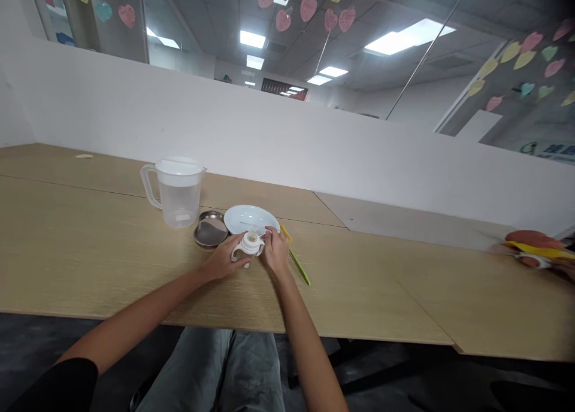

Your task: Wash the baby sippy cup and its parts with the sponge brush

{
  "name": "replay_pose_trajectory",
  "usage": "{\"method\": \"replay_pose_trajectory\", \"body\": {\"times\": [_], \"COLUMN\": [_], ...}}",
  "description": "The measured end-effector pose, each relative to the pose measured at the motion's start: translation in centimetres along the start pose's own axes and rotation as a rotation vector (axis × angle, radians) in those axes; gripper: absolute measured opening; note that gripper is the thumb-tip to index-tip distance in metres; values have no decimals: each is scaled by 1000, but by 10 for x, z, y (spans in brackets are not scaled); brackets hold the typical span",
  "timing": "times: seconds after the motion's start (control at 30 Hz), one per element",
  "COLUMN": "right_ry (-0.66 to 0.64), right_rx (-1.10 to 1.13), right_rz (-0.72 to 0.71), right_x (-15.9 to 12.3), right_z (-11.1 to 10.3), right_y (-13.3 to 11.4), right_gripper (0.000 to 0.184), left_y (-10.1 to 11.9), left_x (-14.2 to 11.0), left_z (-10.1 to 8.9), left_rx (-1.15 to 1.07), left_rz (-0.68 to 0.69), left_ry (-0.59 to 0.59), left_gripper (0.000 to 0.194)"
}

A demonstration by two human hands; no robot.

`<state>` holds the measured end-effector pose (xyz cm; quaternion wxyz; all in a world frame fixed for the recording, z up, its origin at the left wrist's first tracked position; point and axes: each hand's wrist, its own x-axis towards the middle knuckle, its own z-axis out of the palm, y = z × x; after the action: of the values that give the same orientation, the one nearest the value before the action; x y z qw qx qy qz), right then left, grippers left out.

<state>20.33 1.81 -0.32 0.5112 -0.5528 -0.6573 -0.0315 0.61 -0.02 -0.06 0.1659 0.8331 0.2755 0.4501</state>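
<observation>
My left hand [227, 258] is closed round a small white plastic piece [252, 242] with a round top and curved handle-like arms, possibly a bottle cap with handles. It is held just above the table, in front of a white plate [251, 214]. My right hand [275, 248] is at the piece's right side, its fingers pinched together. What those fingers grip is too small to make out. A round metal dish [211, 229] lies left of the plate. Beside my right hand is a green-handled brush-like tool [299, 267] with a yellow end.
A clear lidded plastic jug [180, 196] stands at the left behind the dish. On the wooden table [359, 286], at the far right, lie orange, yellow and white items [536, 248]. A low white wall [269, 142] with glass above runs along the back.
</observation>
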Motion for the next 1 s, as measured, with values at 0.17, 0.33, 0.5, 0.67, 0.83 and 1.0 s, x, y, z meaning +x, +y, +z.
{"method": "replay_pose_trajectory", "body": {"times": [0.17, 0.33, 0.5, 0.67, 0.83, 1.0], "right_ry": [27, 89, -40, -29, -149, -292], "right_rx": [23, 225, 272, 311, 473, 569], "right_rz": [41, -4, -236, -138, -66, 4], "right_x": [1, -2, -8, -5, 2, 7], "right_z": [-3, -11, -9, -6, -11, -22], "right_y": [-7, -23, -42, -47, -41, -34], "right_gripper": [46, 45, 36, 38, 38, 50], "left_y": [-3, -3, -4, -8, -6, -4], "left_x": [-1, -1, -2, -4, -4, -3], "left_z": [0, -1, -1, -2, -5, -7], "left_rx": [-3, 1, 0, -46, -97, -106], "left_rz": [10, 9, 13, -48, -106, -104], "left_ry": [8, 10, 23, 9, -33, -44], "left_gripper": [64, 65, 65, 77, 80, 80]}}
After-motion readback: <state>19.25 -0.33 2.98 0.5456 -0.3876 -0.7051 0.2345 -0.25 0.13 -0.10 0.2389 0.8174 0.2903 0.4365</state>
